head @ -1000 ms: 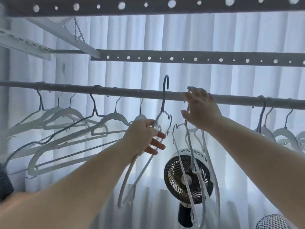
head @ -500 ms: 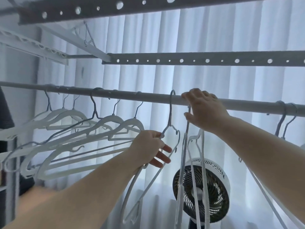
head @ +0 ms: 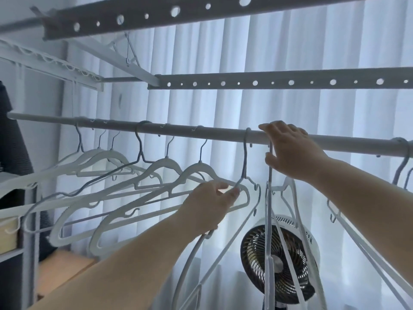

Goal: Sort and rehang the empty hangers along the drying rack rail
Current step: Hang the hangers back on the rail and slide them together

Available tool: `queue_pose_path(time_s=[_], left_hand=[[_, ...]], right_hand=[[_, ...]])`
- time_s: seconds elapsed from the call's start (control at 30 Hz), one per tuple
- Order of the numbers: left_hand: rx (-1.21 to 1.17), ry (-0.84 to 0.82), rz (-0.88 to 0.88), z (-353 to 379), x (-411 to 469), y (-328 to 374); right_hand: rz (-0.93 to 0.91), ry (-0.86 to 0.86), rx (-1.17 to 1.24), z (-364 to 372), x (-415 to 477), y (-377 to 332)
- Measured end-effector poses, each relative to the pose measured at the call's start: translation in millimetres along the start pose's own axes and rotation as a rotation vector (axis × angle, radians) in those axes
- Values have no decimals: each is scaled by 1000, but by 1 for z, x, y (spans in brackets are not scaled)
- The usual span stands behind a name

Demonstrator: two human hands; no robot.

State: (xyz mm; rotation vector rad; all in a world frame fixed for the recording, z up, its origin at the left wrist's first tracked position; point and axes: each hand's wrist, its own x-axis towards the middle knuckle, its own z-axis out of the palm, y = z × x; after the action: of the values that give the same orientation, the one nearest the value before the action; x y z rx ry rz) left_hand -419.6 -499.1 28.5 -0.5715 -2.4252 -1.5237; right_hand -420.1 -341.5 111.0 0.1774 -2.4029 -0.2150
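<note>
A grey rail (head: 201, 132) runs across the view with several white hangers (head: 93, 159) hooked on its left part. A thin wire hanger (head: 244, 162) now hangs by its hook on the rail at the middle. My left hand (head: 212, 202) pinches its shoulder just below the neck. My right hand (head: 288, 151) rests over the rail just to the right, fingers on top and thumb below, at the hooks of a bunch of hangers (head: 271, 220) that dangle edge-on beneath it. More hangers (head: 402, 166) hang at the far right.
A fan (head: 279, 260) stands behind and below the dangling hangers. Two perforated bars (head: 268, 82) cross overhead, with white curtains behind. Shelving with a box (head: 9, 233) stands at the left.
My left hand has brought the wire hanger up and its hook now sits over the rail. The view has shifted left. My right hand has stayed on the rail.
</note>
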Motion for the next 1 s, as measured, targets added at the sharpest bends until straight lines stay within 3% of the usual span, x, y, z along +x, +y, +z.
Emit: queue_pose_path(time_s=[0.23, 0.3, 0.47, 0.67, 0.83, 1.0], left_hand=[[585, 547, 412, -46, -16, -12], [703, 635, 432, -63, -16, -22], [968, 535, 48, -90, -16, -46], [1224, 409, 1, -95, -14, -73], [804, 259, -42, -96, -6, -79], [615, 198, -52, -99, 2, -81]], right_hand=[[20, 120, 115, -8, 5, -15], [-5, 139, 109, -8, 11, -23], [6, 44, 52, -1, 30, -44], [19, 19, -56, 10, 37, -55], [22, 39, -53, 14, 37, -56], [17, 40, -83, 17, 37, -58]])
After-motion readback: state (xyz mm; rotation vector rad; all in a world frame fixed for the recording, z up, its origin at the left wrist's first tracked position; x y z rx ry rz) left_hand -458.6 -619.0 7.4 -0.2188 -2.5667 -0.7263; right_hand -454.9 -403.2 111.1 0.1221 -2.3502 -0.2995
